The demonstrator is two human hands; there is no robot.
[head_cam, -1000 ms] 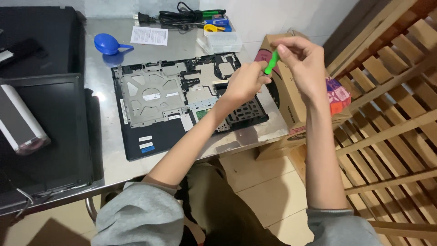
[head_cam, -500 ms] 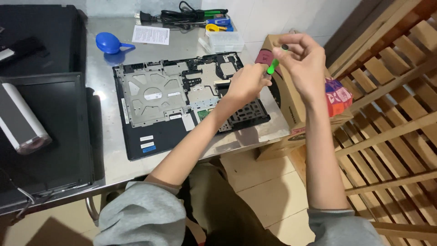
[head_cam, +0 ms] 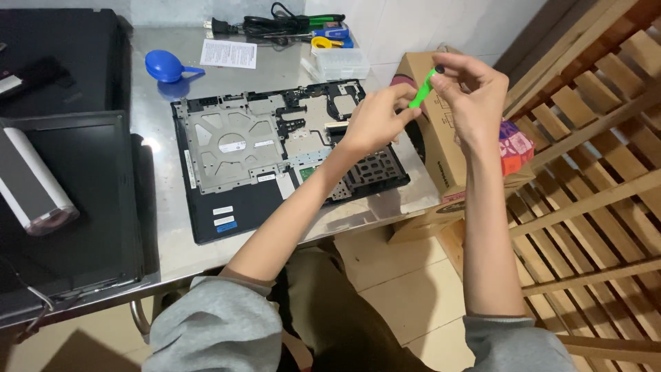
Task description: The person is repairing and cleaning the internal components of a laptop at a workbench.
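tool: small green screwdriver with a black cap, held in the air past the right end of the table, over the cardboard box
axis: long axis tilted; capped end up and to the right, lower end down and to the left toward the left hand
right hand: right hand pinches the capped top end between fingertips; closed on it
left hand: left hand grips the lower end; fingers curled around the tip, tip itself hidden
below: opened laptop base, metal frame and board exposed, flat on the steel table; left forearm crosses over its right part
far edge: blue air blower, paper sheet, black power cable, clear plastic box
left side: black laptop lid; grey cylinder lying on it
right side: wooden slatted rack just beside the box
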